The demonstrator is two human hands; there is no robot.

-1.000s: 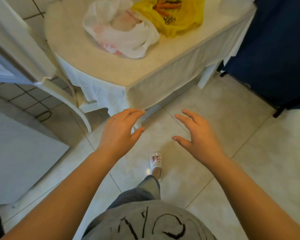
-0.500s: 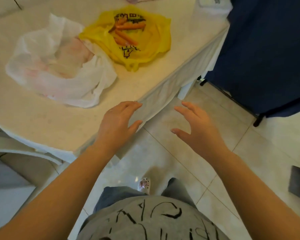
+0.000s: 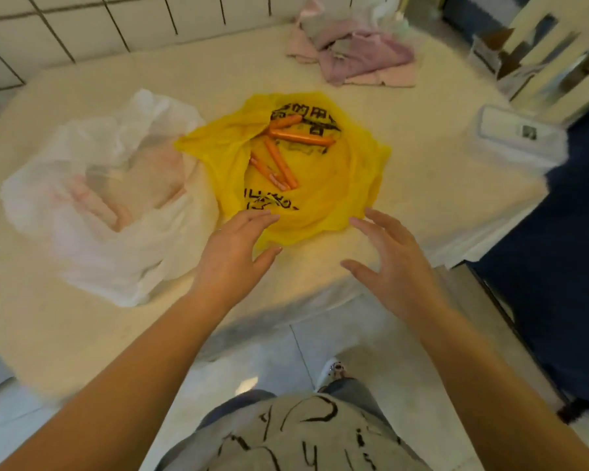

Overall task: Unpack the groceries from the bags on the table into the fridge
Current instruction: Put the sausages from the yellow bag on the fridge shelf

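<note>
Two bags lie touching on the bench (image 3: pixel 422 185), white bag (image 3: pixel 92 212) left of yellow bag (image 3: pixel 327 195), and I see left hand (image 3: pixel 230 258) and right hand (image 3: pixel 393 266) spread, holding nothing, at its near edge

We see a thin, crinkly yellow plastic bag (image 3: pixel 323 195) and a see-through white plastic bag (image 3: pixel 92 212) on the table's matt cream cloth (image 3: pixel 422 185). Far off lies soft pink cloth (image 3: pixel 364 59). The wall tiles (image 3: pixel 82 22) look smooth.

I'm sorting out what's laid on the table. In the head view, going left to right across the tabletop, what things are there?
White bag → yellow bag holding orange sticks → white box near the right edge. The pink cloth lies farther back, so I leave it unordered.
</note>
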